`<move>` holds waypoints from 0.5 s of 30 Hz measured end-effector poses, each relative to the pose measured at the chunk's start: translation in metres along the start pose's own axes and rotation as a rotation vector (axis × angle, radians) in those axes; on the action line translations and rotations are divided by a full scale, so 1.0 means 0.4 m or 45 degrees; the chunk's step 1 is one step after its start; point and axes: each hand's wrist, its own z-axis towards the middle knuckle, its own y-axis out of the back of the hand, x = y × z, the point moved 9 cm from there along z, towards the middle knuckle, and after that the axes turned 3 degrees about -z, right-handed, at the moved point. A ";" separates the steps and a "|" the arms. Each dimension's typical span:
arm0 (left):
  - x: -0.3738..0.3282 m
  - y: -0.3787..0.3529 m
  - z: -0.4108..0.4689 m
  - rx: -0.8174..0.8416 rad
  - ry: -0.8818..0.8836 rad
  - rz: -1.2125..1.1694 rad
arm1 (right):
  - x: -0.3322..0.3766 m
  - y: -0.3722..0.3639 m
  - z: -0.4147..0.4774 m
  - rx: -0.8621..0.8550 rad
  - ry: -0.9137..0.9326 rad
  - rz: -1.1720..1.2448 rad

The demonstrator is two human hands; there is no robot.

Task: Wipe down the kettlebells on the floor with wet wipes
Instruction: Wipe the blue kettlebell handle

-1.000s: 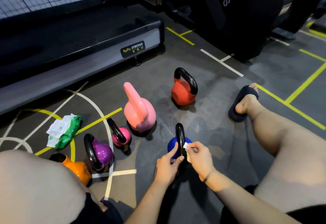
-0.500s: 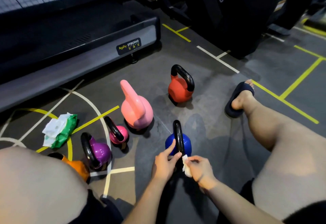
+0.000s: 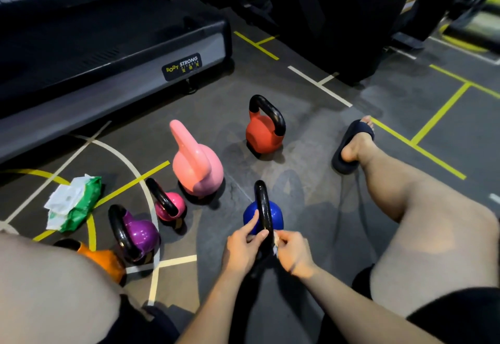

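Left hand (image 3: pixel 244 249) curls round the near side of the black handle, thumb over it, holding the glossy blue round kettlebell (image 3: pixel 276 215) on the dark gym floor (image 3: pixel 311 181) between the legs. Right hand (image 3: pixel 293 253) pinches a small crumpled white wet wipe (image 3: pixel 275 246) against that handle. To the left stand a tall pale-pink kettlebell (image 3: pixel 197 170), a small magenta kettlebell (image 3: pixel 173 207) and a purple kettlebell (image 3: pixel 142 232). An orange kettlebell (image 3: pixel 105 259) is half hidden behind the left knee. A green pack of wipes (image 3: pixel 79 205) lies beyond them, and a red kettlebell (image 3: pixel 262 135) stands ahead.
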 end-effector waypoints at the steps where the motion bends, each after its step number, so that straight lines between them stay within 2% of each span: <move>1: 0.000 0.001 0.001 0.006 -0.007 0.001 | -0.007 -0.014 -0.004 0.025 -0.013 -0.022; 6: 0.008 -0.001 0.008 -0.005 -0.012 -0.013 | 0.012 0.031 0.024 -0.110 -0.069 0.358; 9: 0.017 -0.001 0.010 -0.018 -0.011 -0.056 | 0.005 0.033 0.031 -0.109 -0.118 0.611; 12: 0.011 0.000 0.010 0.006 -0.018 -0.062 | -0.019 0.033 0.035 -0.200 -0.151 0.401; 15: 0.001 0.002 0.005 0.020 -0.024 -0.061 | -0.038 0.006 0.046 -0.107 -0.165 0.183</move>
